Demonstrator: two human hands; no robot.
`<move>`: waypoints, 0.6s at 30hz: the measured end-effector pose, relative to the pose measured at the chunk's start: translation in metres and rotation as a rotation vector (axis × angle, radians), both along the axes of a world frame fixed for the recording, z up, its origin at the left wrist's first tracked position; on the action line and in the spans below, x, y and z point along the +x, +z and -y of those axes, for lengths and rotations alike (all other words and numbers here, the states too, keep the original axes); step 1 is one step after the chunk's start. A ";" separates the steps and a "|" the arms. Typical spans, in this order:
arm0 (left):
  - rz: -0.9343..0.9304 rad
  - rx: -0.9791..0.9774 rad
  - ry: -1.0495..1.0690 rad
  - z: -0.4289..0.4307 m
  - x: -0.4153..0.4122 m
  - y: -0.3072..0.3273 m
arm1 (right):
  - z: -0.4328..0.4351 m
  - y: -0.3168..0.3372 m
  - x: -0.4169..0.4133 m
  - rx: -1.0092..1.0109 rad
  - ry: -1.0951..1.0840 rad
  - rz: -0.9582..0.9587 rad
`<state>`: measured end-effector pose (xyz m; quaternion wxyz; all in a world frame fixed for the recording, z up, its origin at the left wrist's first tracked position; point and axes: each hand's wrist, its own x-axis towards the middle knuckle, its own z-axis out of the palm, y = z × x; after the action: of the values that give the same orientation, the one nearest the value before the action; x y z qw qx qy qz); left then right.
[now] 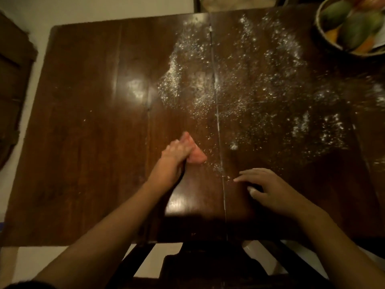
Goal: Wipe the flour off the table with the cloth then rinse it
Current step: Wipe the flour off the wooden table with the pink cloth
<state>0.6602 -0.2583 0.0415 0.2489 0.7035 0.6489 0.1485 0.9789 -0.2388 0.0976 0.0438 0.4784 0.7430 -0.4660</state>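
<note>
White flour lies scattered over the middle and right of the dark wooden table. My left hand grips a bunched pink cloth and presses it on the tabletop at the near left edge of the flour. My right hand rests near the front of the table with its fingers spread flat, just right of the table's centre seam. It holds nothing.
A bowl of green and orange fruit stands at the far right corner. A dark chair back sits below the table's front edge. The table's left half shows almost no flour.
</note>
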 end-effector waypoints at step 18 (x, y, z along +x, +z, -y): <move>0.611 -0.157 -0.006 -0.056 0.095 0.035 | 0.056 -0.035 0.092 0.110 -0.488 -0.034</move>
<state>0.7554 -0.2027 0.0763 0.4864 0.6067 0.5516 0.3019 1.0710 -0.2947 0.0624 -0.1087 0.6375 0.6302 -0.4298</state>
